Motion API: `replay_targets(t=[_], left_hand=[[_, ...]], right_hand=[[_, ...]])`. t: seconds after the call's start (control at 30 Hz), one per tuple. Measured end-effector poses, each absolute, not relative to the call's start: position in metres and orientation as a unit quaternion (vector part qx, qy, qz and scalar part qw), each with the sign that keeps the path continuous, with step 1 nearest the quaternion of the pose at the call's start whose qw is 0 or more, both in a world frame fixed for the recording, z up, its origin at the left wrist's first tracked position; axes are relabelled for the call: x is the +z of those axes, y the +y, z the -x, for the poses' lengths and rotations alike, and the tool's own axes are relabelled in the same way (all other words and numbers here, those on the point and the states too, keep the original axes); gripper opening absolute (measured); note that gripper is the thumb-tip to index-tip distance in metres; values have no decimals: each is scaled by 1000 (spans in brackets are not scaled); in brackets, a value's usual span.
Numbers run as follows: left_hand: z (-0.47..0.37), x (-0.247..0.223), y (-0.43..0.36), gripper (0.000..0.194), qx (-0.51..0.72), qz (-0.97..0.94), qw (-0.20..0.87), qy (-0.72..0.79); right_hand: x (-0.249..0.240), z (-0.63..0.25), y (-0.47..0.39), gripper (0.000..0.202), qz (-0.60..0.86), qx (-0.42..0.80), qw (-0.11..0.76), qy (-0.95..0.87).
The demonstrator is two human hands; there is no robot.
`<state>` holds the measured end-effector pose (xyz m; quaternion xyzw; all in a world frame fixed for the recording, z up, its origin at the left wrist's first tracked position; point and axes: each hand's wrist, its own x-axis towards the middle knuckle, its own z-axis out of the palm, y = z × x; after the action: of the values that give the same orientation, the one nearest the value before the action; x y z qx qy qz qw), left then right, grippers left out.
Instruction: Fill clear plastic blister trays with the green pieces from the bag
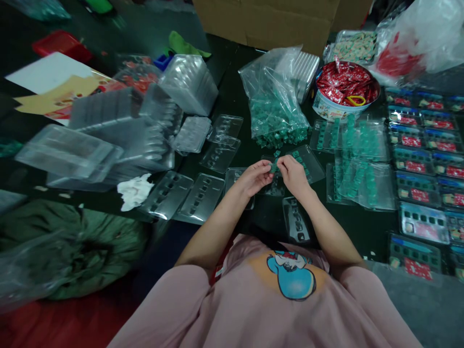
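My left hand (258, 177) is closed, thumb and fingers pinching a small green translucent piece (272, 167). Beside it, my right hand (293, 175) is also closed, its fingertips bent at the right side of the same area; what they grip is too small to make out. Under the hands lies a clear plastic blister tray (274, 186), partly covered. To the right, another tray (308, 163) has green pieces in its slots. Beyond the hands, an open plastic bag (277, 106) spills a heap of green pieces (282, 137) onto the dark table.
Stacked clear trays (119, 125) fill the left, near a crumpled white tissue (135, 192). At right are trays filled with green pieces (362, 164), a round tin (331, 108) of red packets and rows of packed trays (416, 188). A cardboard box (268, 21) stands behind.
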<state>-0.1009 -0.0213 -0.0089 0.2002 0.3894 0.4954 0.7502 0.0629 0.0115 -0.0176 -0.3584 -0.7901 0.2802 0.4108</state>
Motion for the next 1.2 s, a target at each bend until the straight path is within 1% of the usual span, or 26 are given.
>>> replay_targets(t=[0.13, 0.2, 0.27, 0.37, 0.43, 0.5, 0.6, 0.7, 0.83, 1.0, 1.2], left_hand=[[101, -6, -25, 33, 471, -213, 767, 381], [101, -5, -27, 37, 469, -211, 767, 382], [102, -5, -27, 40, 481, -201, 762, 384], [101, -9, -26, 40, 499, -181, 756, 384], [99, -11, -25, 39, 498, -175, 759, 381], [97, -13, -25, 40, 490, -171, 765, 381], [95, -12, -27, 40, 484, -171, 769, 380], [93, -11, -36, 40, 462, -181, 780, 380], [90, -17, -54, 40, 428, -185, 786, 406], [85, -29, -76, 31, 458, -187, 745, 446], [84, -32, -75, 32, 478, -159, 720, 477]], right_hand=[[-22, -65, 15, 19, 416, 264, 415, -765], [-22, -69, 14, 17, 446, 294, 428, -729], [-19, -73, 11, 15, 449, 357, 443, -689], [-12, -74, 5, 17, 407, 473, 456, -635], [-8, -72, 2, 19, 375, 537, 448, -609], [-6, -69, 1, 19, 358, 573, 434, -595], [-8, -67, 0, 15, 358, 583, 426, -593], [-14, -70, -3, 12, 362, 593, 436, -572], [-22, -78, -21, 12, 377, 624, 422, -538], [-32, -80, -54, 15, 404, 679, 395, -469], [-40, -74, -66, 17, 434, 676, 404, -437]])
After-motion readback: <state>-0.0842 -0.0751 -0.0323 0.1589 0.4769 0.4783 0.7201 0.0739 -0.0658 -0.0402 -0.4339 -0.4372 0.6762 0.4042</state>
